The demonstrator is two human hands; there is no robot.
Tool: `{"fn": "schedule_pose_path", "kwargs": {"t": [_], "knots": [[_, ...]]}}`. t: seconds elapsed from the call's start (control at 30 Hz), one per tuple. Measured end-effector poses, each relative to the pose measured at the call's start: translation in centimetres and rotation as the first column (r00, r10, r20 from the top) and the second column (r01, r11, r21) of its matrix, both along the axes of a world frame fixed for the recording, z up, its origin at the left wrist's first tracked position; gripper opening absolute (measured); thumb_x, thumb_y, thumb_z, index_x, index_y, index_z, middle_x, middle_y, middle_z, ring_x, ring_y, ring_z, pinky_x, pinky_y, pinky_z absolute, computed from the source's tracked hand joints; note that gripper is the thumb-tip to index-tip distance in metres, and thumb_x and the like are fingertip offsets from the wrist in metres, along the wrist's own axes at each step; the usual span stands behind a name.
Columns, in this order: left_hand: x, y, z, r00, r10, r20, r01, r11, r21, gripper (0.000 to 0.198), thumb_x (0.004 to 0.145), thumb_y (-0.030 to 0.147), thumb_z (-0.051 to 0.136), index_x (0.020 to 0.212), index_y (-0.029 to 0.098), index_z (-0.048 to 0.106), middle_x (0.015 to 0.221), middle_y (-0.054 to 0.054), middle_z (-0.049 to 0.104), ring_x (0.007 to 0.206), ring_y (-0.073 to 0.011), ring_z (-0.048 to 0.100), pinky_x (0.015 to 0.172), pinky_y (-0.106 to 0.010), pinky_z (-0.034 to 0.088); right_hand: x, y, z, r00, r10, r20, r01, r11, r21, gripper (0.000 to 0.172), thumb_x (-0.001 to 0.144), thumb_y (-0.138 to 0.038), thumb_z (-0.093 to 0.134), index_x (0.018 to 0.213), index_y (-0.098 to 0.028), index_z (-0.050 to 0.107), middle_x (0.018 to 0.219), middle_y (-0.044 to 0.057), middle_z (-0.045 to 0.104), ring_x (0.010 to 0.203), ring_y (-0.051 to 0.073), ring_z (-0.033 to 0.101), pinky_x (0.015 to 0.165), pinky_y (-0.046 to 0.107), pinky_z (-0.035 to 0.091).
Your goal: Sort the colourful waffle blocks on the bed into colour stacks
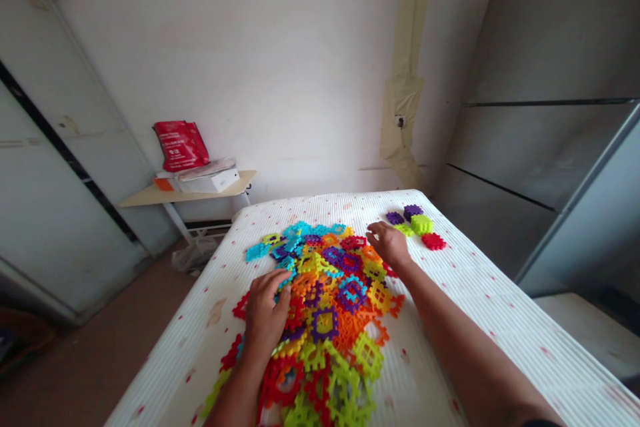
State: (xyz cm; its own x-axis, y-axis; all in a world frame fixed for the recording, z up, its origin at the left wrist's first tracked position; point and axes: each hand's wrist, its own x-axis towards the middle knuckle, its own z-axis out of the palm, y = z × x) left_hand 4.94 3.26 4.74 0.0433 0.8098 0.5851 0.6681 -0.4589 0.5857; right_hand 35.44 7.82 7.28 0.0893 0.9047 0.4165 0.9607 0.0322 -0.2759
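Note:
A heap of plastic interlocking tiles (325,325) in red, orange, yellow, lime, blue and purple spreads down the middle of the padded bed-like surface. My left hand (269,307) rests over the heap's left side, its thumb apart from the bent fingers, and I see nothing held in it. Over the right edge of the heap is my right hand (389,244), fingers slightly spread and no tile visible in them. Just beyond it sit small sorted groups: purple tiles (413,212), a lime stack (423,224) and red tiles (433,241).
The white ribbed, spotted cover (200,333) runs up to the wall. At the back left, a small table (143,197) bears a red bag (180,147) and a white box (215,181). Grey cabinets (545,147) stand on the right.

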Motion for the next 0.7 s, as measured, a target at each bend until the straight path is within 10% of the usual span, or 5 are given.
{"fn": "schedule_pose_path", "kwargs": {"t": [0.23,0.7], "knots": [[0.3,0.3,-0.7,0.992,-0.083,-0.095,0.068,0.985,-0.159,0.027,0.074,0.029,0.048,0.087,0.02,0.07,0.096,-0.008,0.069,0.095,-0.0243,0.06,0.089,-0.042,0.046,-9.3,-1.7,1.8,0.807,0.584,0.087,-0.586,0.81,0.005,0.024,0.086,-0.03,0.051,0.105,-0.023,0.063,0.109,0.005,0.063,0.1,0.017,0.052,0.087,0.03,0.04],[0.4,0.3,-0.5,0.993,-0.099,-0.064,0.087,0.982,-0.168,0.027,0.074,0.033,0.048,0.085,0.022,0.07,0.094,-0.007,0.07,0.092,-0.0238,0.062,0.088,-0.041,0.047,-12.2,-1.7,0.5,0.879,0.463,0.112,-0.438,0.878,-0.192,0.02,0.083,-0.032,0.054,0.096,-0.019,0.062,0.103,0.007,0.062,0.099,0.021,0.054,0.084,0.035,0.04]]}}
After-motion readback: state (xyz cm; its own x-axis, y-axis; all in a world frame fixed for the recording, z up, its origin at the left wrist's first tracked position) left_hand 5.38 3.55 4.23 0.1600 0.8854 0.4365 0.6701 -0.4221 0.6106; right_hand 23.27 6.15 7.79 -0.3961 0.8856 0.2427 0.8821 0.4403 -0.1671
